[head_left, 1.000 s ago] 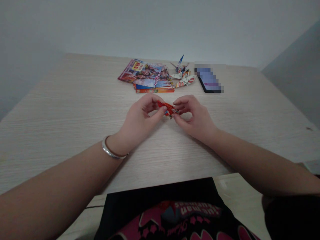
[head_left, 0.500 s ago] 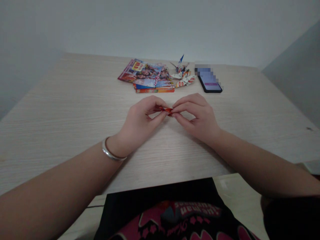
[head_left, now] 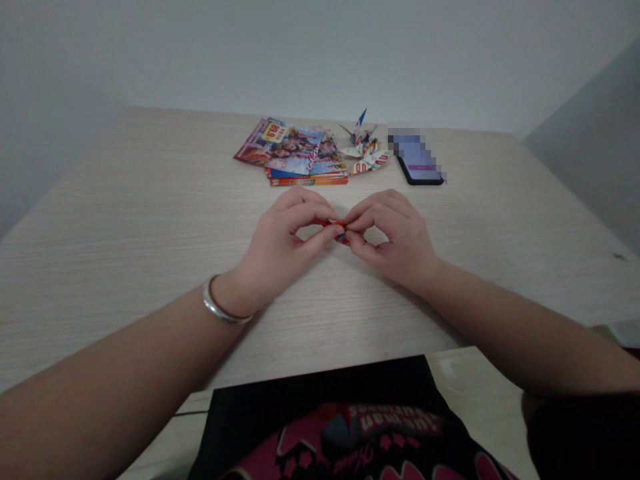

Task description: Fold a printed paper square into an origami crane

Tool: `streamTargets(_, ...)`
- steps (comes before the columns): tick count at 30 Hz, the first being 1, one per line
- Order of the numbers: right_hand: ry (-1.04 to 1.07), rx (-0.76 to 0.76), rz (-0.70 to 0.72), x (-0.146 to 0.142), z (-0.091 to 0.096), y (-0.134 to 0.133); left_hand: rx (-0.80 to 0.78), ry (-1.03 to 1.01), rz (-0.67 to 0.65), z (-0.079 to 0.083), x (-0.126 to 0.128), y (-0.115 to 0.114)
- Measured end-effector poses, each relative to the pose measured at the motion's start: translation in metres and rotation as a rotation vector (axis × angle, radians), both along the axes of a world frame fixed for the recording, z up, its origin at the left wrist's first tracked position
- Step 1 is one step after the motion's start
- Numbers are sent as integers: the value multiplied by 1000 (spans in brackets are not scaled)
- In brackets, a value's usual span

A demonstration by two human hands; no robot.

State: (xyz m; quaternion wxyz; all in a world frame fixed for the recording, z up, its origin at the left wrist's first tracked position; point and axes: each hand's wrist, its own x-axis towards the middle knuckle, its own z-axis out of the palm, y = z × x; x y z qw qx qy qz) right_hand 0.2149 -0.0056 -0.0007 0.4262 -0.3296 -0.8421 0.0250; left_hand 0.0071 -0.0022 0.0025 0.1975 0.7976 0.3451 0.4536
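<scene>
A small folded piece of red printed paper is pinched between my two hands above the middle of the table. My left hand, with a silver bangle at its wrist, grips the paper's left side between thumb and fingers. From the right, my right hand pinches the other side, its fingertips almost touching those of my left. Most of the paper is hidden by the fingers, so its full shape cannot be made out.
Behind my hands lies a stack of colourful printed leaflets. Several folded paper cranes stand beside it. A phone, partly blurred out, lies to their right on the pale wooden table. A wall rises behind.
Both hands stay in nearly the same place. My fingers have shifted slightly on the paper, and a bit more of it shows below the fingertips.
</scene>
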Motion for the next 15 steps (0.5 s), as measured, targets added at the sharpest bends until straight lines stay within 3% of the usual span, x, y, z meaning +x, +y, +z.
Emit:
streamTargets(8,69,-16,22,-2,-2,1,41,-18,-21,-1,0,0)
streamTargets(15,182,-145,46,-4,-5,2,69,-73,-7,-7,1,1)
